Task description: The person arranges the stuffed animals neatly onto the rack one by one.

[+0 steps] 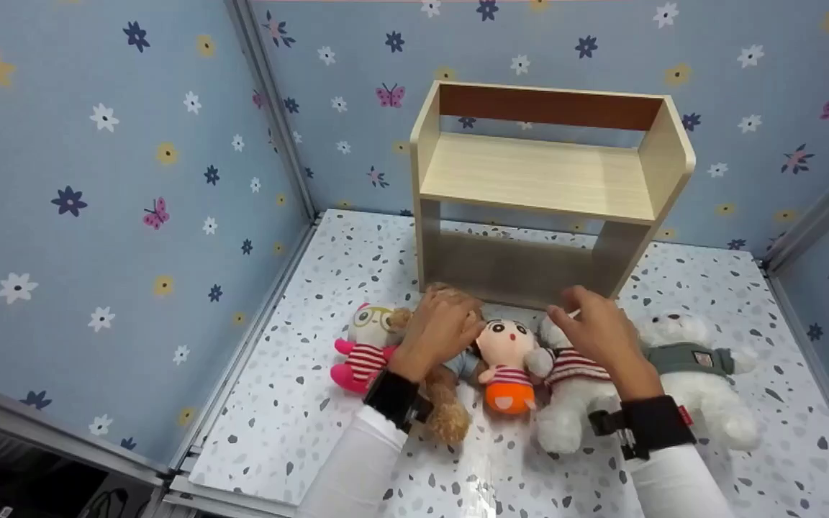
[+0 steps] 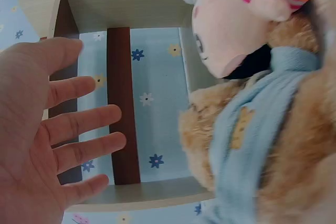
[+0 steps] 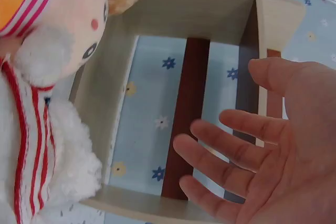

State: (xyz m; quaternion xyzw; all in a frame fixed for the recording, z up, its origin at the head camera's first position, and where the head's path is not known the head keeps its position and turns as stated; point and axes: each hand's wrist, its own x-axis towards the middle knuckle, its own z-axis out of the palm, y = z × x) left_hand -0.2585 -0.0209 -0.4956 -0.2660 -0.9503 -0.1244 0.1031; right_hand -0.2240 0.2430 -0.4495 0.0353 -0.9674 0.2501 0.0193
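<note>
My left hand is held over a brown teddy bear in a light blue top; in the left wrist view its fingers are spread with nothing between them. My right hand hovers above a white plush bear in a red-striped top, its fingers loosely bent and holding nothing in the right wrist view. Between the hands lies a doll with a striped shirt and orange bottoms. Behind them stands a pale wooden two-tier shelf with a brown back strip.
A pink plush toy with yellow glasses lies at the left end of the row. Another white bear in a green top lies at the right end. The speckled table is bordered by blue flowered walls.
</note>
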